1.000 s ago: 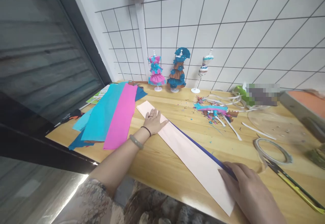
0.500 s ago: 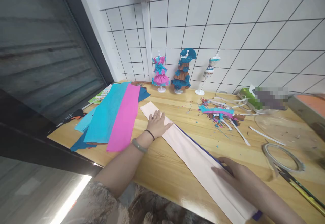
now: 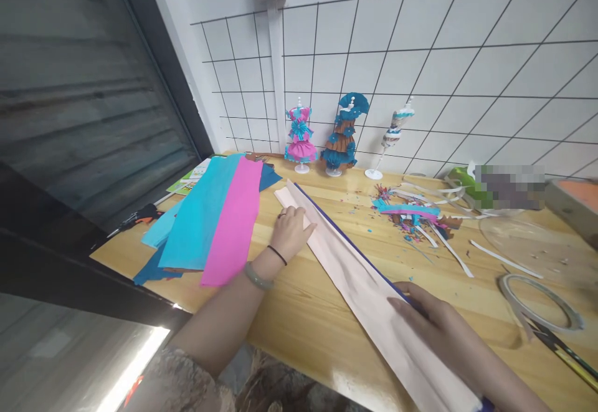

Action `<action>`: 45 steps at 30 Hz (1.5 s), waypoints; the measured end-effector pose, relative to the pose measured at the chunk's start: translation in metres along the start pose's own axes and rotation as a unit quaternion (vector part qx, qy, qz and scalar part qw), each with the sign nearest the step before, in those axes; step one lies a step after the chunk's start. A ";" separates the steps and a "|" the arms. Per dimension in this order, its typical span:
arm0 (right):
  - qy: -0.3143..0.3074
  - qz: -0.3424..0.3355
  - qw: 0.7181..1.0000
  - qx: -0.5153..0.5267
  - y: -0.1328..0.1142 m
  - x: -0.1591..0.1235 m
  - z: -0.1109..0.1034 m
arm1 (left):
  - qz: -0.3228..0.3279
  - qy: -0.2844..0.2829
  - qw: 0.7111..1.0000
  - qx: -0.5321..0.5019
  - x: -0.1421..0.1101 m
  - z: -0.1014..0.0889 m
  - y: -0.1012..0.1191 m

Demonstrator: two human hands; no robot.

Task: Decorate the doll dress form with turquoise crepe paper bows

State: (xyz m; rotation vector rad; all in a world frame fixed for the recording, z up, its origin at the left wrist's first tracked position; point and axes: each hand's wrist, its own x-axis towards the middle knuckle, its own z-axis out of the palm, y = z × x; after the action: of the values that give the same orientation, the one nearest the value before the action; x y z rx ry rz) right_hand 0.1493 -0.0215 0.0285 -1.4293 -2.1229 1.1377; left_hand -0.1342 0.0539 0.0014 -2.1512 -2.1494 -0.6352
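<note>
A long, folded strip of pale pink crepe paper (image 3: 355, 275) lies slantwise across the table, with a dark blue-purple edge (image 3: 346, 237) showing along its far right side. My left hand (image 3: 290, 234), with a ring, a black band and a bangle on its arm, has bent fingers closed at the strip's far end, on its left edge. Lower down, my right hand (image 3: 430, 312) pinches the strip's right edge, thumb on top of the pale side and fingers beyond the dark edge. The near end of the strip runs out under my right forearm.
Turquoise sheets (image 3: 200, 212) and a pink sheet (image 3: 236, 219) lie left. Along the wall stand a pink-blue dressed mini mannequin (image 3: 301, 134), a brown-blue one (image 3: 343, 138) and a wrapped one (image 3: 395, 131). Paper scraps (image 3: 411, 212), a tape roll (image 3: 542, 300) and a cutter (image 3: 563, 349) lie right.
My left hand's fingers have curled from lying flat on the strip. The strip's far end has shifted and ripples more, showing more dark edge. The view has moved slightly.
</note>
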 end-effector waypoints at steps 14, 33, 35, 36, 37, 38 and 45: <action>-0.084 0.110 0.932 0.336 -0.033 0.011 0.003 | -0.270 -0.244 0.511 -0.779 0.002 -0.004 0.011; 0.089 0.033 0.995 -0.016 0.024 0.075 -0.010 | -0.293 0.119 0.482 -0.817 0.039 -0.009 -0.047; 0.095 0.032 0.994 -0.039 0.032 0.080 -0.009 | -0.302 0.127 0.489 -0.809 0.042 -0.006 -0.051; 0.099 0.030 0.993 -0.051 0.035 0.082 -0.008 | -0.305 0.133 0.495 -0.803 0.043 -0.004 -0.052; 0.104 0.027 0.992 -0.062 0.037 0.083 -0.007 | -0.307 0.141 0.503 -0.795 0.044 -0.003 -0.053; 0.110 0.024 0.991 -0.070 0.039 0.085 -0.005 | -0.306 0.151 0.513 -0.788 0.044 -0.002 -0.053; 0.188 -0.042 0.973 -0.129 0.004 0.068 0.002 | -0.160 0.287 0.843 -0.426 0.029 -0.007 -0.035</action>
State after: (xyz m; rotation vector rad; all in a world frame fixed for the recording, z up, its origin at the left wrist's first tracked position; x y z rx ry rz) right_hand 0.1207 0.0390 0.0143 -1.5041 -2.0821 0.5205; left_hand -0.1711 0.0807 0.0076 -1.4314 -2.0407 -2.2691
